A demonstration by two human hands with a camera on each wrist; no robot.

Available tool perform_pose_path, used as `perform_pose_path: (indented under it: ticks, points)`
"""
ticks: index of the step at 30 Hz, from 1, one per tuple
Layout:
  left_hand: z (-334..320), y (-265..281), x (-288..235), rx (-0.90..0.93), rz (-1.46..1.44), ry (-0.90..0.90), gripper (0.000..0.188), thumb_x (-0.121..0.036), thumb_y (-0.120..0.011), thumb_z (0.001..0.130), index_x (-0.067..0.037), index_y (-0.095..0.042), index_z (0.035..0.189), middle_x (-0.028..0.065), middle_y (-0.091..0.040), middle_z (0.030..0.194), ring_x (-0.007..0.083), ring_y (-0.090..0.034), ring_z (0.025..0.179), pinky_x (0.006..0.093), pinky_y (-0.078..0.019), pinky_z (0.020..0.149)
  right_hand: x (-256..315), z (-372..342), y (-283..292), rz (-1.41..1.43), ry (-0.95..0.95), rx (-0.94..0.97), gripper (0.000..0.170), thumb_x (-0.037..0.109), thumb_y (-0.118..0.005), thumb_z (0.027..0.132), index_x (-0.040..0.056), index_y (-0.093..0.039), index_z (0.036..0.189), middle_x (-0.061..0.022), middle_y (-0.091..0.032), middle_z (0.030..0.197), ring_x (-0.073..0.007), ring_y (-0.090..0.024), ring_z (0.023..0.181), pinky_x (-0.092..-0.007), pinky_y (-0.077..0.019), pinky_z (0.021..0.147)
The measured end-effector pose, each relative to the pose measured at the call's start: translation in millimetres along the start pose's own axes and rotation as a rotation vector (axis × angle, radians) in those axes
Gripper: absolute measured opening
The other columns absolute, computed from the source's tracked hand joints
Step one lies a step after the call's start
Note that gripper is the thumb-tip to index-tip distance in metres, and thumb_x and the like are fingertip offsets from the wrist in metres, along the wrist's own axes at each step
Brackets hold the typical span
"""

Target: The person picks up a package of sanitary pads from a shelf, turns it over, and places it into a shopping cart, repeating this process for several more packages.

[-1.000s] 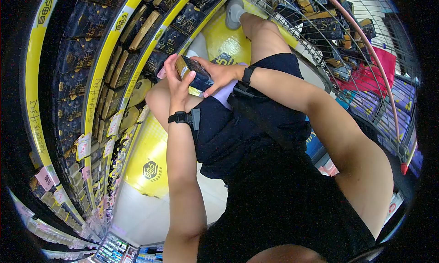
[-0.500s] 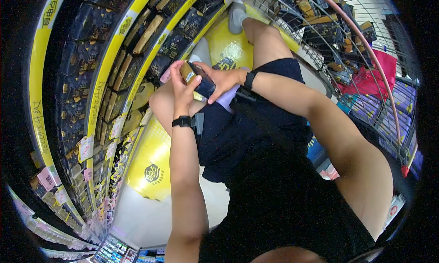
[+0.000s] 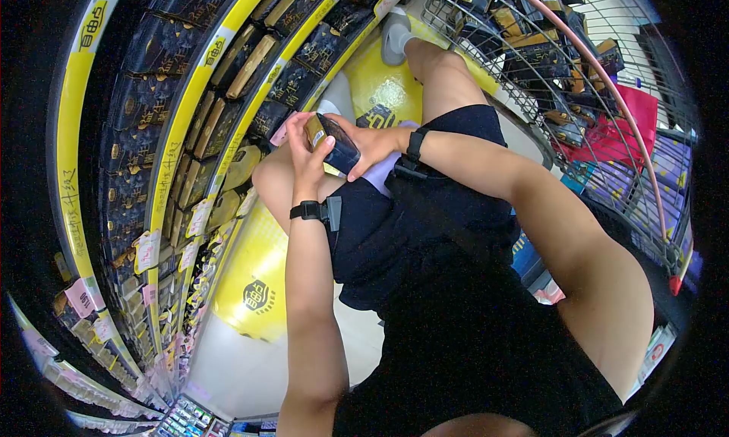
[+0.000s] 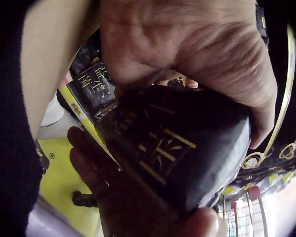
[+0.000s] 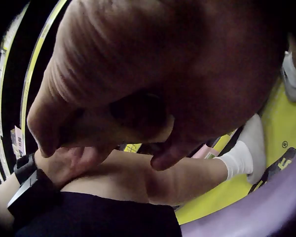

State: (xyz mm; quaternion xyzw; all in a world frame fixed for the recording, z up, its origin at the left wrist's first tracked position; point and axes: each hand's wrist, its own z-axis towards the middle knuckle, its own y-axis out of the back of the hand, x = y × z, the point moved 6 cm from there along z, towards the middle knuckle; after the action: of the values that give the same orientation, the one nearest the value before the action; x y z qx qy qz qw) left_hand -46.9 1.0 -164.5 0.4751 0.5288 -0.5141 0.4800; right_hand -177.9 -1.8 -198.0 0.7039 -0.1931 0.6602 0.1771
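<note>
Both hands hold a black soft pack [image 3: 341, 150] with a gold-brown end and a white barcode label, low over the person's lap. On the pack's left side, the left hand [image 3: 306, 157] grips with the thumb laid across the barcode end. From the right, the right hand [image 3: 373, 147] holds the opposite side, thumb and fingers spread around its edges. Gold characters show on the dark face of the pack [image 4: 182, 148] in the left wrist view. The right hand [image 5: 153, 54] hides most of it in the right wrist view.
Shelves [image 3: 156, 164] of similar black and gold packs run along the left. A wire shopping cart [image 3: 531, 95] at the upper right carries more packs and a red bag [image 3: 619, 126]. A purple seat [image 3: 381, 171] shows between the legs; yellow graphics [image 3: 250, 277] cover the floor.
The pack has turned slightly in the hands, showing less of its gold-brown end and more of its dark face. Shelves and hands sit slightly further right in the head view.
</note>
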Motion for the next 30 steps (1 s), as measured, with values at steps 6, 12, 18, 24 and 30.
perform_pose_path:
  ticks: [6,12,18,24,30]
  points:
    - [-1.2,-0.3,-0.5,-0.002,-0.011,0.008,0.074,-0.024,-0.079,0.069,-0.006,-0.038,0.128,0.0128,-0.047,0.123,0.0248,-0.045,0.120,0.0376,-0.0307,0.108,-3.1,-0.4,-0.2,0.021,-0.027,0.012,0.135,0.026,-0.090,0.062,0.0015,0.010,0.149,-0.0260,-0.036,0.143,-0.0320,-0.042,0.132,-0.0349,-0.0336,0.110]
    - [-3.5,-1.8,-3.3,0.024,0.039,-0.014,0.073,-0.025,-0.079,0.069,-0.005,-0.039,0.126,0.0129,-0.048,0.121,0.0247,-0.046,0.118,0.0375,-0.0323,0.106,0.7,-4.0,-1.9,0.031,-0.042,0.028,0.133,0.023,-0.089,0.062,0.0013,0.009,0.149,-0.0251,-0.041,0.139,-0.0313,-0.044,0.130,-0.0344,-0.0358,0.108]
    - [-3.0,-4.3,-6.9,0.038,0.041,-0.046,0.073,-0.028,-0.080,0.069,-0.005,-0.040,0.125,0.0126,-0.048,0.120,0.0244,-0.046,0.117,0.0366,-0.0329,0.105,4.3,-2.3,1.0,0.010,0.092,-0.011,0.129,0.018,-0.086,0.062,0.0015,0.007,0.150,-0.0237,-0.042,0.138,-0.0305,-0.045,0.129,-0.0342,-0.0367,0.107]
    - [-3.4,-1.1,-5.3,0.037,0.002,-0.043,0.072,-0.029,-0.080,0.070,-0.005,-0.040,0.126,0.0126,-0.047,0.121,0.0243,-0.046,0.118,0.0367,-0.0326,0.106,1.9,-1.6,0.8,0.034,0.057,-0.009,0.128,0.016,-0.087,0.062,0.0030,0.005,0.151,-0.0238,-0.038,0.143,-0.0307,-0.040,0.133,-0.0350,-0.0319,0.111]
    - [-0.9,4.4,3.2,0.005,-0.063,-0.025,0.070,-0.026,-0.080,0.071,-0.006,-0.040,0.125,0.0133,-0.047,0.123,0.0248,-0.046,0.120,0.0371,-0.0316,0.106,-0.2,-1.5,2.9,-0.024,-0.001,-0.085,0.127,0.020,-0.088,0.063,-0.0019,0.003,0.149,-0.0238,-0.047,0.133,-0.0304,-0.049,0.124,-0.0338,-0.0405,0.104]
